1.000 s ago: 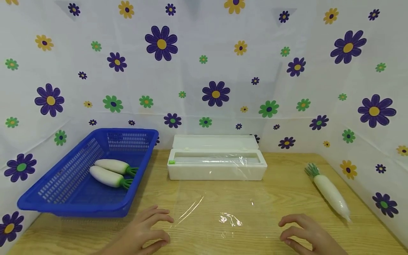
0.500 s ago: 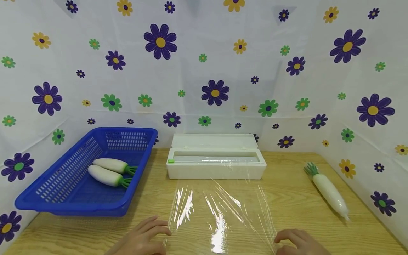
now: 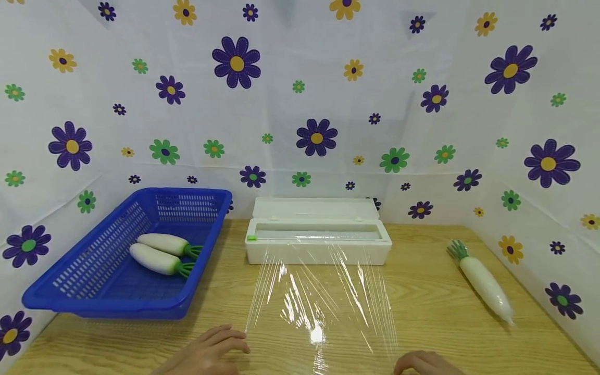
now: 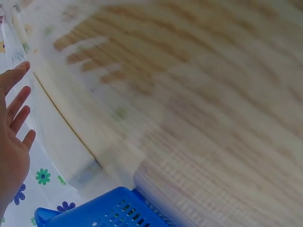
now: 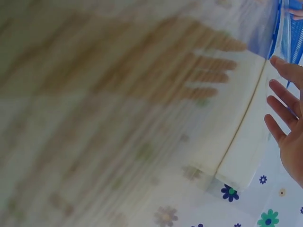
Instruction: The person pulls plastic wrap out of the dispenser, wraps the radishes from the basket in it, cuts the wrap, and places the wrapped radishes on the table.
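Note:
A clear sheet of plastic wrap [image 3: 323,312] stretches in bright creases from the white wrap dispenser [image 3: 319,254] toward the near side of the table. At its left near corner my left hand [image 3: 213,353] pinches the film between thumb and index finger. The right hand [image 3: 427,363] pinches the opposite corner, partly cut off by the bottom of the head view. In the left wrist view, the other fingers [image 4: 20,118] are spread loosely. The right wrist view shows similarly extended fingers [image 5: 284,101]. The dispenser's lid [image 3: 316,208] is raised.
To the left stands a blue basket [image 3: 126,307] holding two white radishes [image 3: 157,259] with green stems. Another radish [image 3: 485,286], with a glossy surface, lies at the right of the wooden table [image 3: 436,291]. A flowered white sheet [image 3: 281,104] surrounds the table.
The film lay nearly flat before; it is now drawn into tight lengthwise creases. Both hands have moved closer to the person, and the right hand has also shifted left.

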Available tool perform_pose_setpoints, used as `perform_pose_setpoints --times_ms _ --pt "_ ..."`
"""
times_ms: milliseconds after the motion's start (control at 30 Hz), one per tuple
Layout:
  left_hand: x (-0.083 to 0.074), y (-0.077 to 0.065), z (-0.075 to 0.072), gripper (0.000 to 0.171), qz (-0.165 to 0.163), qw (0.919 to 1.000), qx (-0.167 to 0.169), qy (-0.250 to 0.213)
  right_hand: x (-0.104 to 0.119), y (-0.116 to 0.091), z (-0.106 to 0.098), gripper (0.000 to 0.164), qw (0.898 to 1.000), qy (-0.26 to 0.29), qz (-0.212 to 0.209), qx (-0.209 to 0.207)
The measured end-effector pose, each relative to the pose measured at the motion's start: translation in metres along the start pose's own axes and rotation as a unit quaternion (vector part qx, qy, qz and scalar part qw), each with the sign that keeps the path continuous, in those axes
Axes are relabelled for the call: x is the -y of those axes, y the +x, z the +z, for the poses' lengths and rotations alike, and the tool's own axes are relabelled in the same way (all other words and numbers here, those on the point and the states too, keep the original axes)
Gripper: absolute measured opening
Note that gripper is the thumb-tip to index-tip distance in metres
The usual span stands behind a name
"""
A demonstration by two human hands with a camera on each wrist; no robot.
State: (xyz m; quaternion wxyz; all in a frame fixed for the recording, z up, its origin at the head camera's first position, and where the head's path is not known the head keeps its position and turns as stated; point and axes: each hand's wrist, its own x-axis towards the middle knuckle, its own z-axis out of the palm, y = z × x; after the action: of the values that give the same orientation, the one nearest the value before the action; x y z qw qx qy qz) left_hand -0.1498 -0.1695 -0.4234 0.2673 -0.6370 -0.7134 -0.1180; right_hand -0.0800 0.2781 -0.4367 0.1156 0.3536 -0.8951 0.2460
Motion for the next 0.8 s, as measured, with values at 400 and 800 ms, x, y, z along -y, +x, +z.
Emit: perform_pose_setpoints --times_ms 400,800 --pt "0.001 0.000 -0.004 0.023 -0.009 0.9997 -0.005 0.024 0.009 0.008 -0.002 0.036 0.972 -0.194 -0.129 -0.010" --pt "-0.001 0.004 -0.002 0.024 -0.011 0.9999 -0.003 0.000 -0.007 0.012 -0.013 0.044 0.962 -0.167 -0.214 0.009"
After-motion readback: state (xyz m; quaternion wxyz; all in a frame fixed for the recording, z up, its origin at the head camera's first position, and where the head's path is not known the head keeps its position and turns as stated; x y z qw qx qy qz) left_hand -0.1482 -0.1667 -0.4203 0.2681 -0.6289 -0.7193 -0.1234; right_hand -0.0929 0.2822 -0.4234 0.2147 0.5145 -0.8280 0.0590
